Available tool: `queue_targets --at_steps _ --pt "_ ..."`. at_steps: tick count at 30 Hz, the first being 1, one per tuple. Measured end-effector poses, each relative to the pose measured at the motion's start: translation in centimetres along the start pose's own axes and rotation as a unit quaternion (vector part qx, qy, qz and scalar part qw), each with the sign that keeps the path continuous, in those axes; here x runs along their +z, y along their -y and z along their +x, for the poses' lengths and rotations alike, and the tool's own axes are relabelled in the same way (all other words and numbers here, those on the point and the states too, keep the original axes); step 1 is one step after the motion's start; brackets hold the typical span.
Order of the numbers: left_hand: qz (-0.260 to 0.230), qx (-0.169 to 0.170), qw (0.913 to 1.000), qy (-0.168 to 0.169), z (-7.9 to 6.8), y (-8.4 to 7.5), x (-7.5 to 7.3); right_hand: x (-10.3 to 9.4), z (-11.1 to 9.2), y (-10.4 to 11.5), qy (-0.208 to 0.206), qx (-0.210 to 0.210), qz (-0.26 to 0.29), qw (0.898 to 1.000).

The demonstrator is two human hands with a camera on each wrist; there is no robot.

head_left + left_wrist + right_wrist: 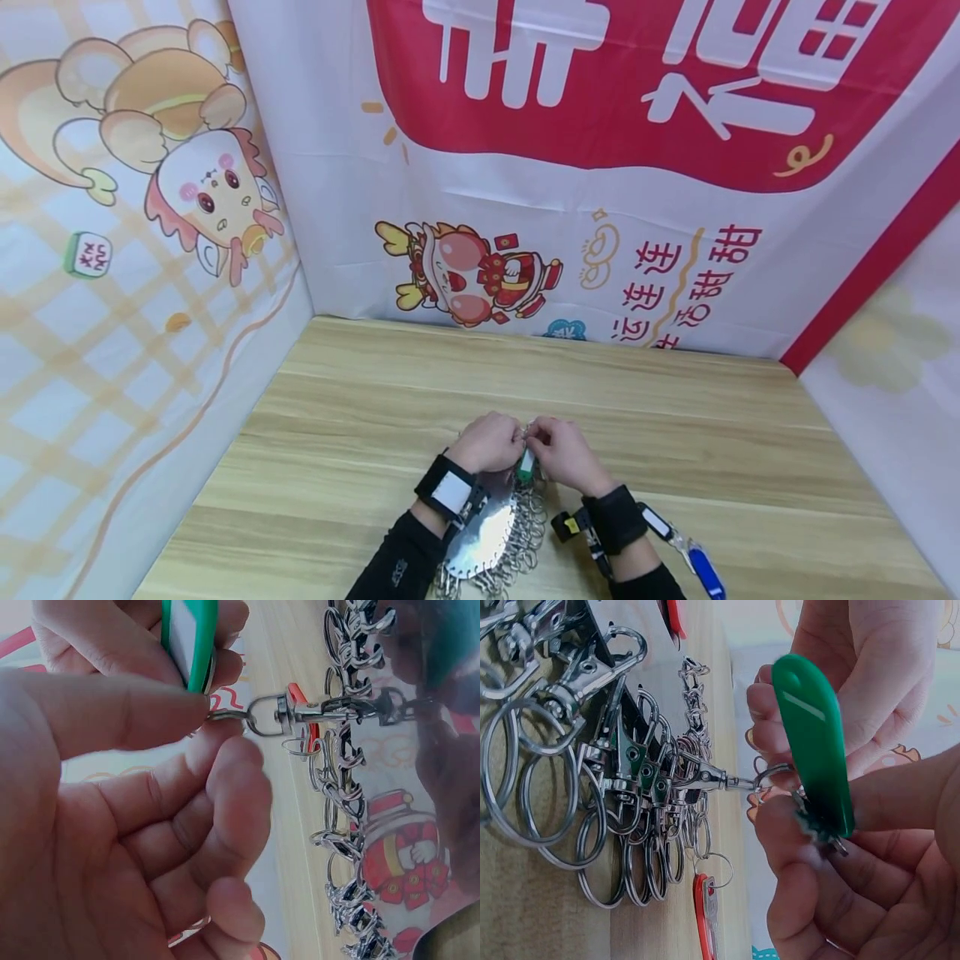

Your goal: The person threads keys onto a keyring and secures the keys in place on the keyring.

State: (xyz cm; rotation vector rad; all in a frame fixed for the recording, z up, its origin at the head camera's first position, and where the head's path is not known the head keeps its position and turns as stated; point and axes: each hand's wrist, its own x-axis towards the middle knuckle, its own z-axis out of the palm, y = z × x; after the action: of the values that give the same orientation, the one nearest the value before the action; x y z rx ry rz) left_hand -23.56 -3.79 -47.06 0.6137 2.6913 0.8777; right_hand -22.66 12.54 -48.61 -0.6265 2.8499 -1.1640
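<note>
My left hand [490,442] pinches the split ring of a swivel snap hook [304,712] between thumb and forefinger. That hook is clipped at the edge of a shiny metal plate [480,537], whose rim carries many similar hooks with rings [604,859]. My right hand [567,454] grips a green key tag [814,742] close against the left fingertips. A bit of metal shows under the tag, mostly hidden by the fingers. Whether the tag's ring is joined to the hook's ring I cannot tell. A red key tag [703,922] with a key hangs from another hook.
On the wooden table [360,400], right of my right wrist, lie keys with a blue tag [705,571] and a dark-framed tag [656,522]. Printed cloth walls [337,208] stand at the back and both sides.
</note>
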Motion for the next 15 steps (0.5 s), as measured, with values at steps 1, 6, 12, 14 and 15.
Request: queue_targets --at_steps 1,6,12,14,15 --pt "-0.004 0.002 1.0 0.002 0.03 0.04 0.0 -0.01 0.02 0.02 -0.002 0.006 0.006 1.0" --pt "0.005 0.012 0.9999 0.002 0.19 0.22 0.14 -0.02 0.0 0.03 -0.012 0.015 0.012 1.0" --pt "0.016 0.012 0.9998 0.002 0.12 0.21 0.22 -0.03 -0.13 -0.02 -0.018 -0.014 -0.012 1.0" --pt "0.02 0.011 0.9997 0.001 0.09 0.19 0.21 -0.05 -0.16 -0.02 -0.019 -0.024 -0.019 0.999" --pt "0.021 0.01 0.9997 0.001 0.07 0.18 0.22 -0.06 -0.17 -0.03 -0.019 -0.028 -0.022 0.999"
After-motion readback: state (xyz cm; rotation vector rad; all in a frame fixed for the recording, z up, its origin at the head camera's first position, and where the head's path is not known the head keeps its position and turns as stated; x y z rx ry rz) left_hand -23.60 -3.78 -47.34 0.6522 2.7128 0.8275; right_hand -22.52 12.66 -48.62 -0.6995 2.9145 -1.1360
